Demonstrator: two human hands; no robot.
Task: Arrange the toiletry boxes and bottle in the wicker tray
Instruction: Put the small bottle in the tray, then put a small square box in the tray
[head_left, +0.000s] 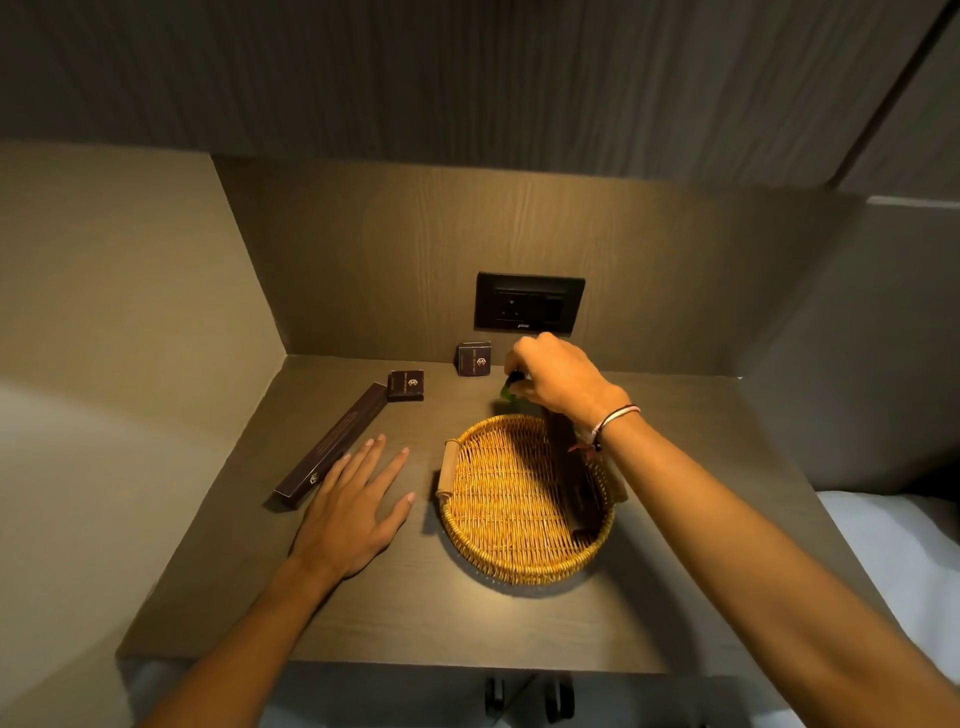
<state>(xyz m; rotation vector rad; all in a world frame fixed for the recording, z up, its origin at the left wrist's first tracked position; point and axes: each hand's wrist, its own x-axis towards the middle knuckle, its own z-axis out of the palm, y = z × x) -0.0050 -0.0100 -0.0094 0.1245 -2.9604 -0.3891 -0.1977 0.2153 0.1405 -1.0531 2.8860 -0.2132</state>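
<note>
A round wicker tray (498, 499) with wooden handles sits on the dark wooden shelf. A long dark box (574, 478) lies inside it along the right side. My right hand (558, 376) hovers behind the tray's far rim, fingers closed on a small green bottle with a dark cap (511, 387), mostly hidden by the hand. My left hand (353, 499) rests flat and spread on the shelf left of the tray. Beside it lies another long dark box (332, 444). Two small square dark boxes stand farther back: one (406, 385) at the left, one (474, 358) near the wall.
A black wall socket plate (529, 304) is set in the back panel above the shelf. Walls close the niche at the left and back. White bedding (898, 561) lies lower right past the shelf edge. Dark hooks (558, 699) hang under the front edge.
</note>
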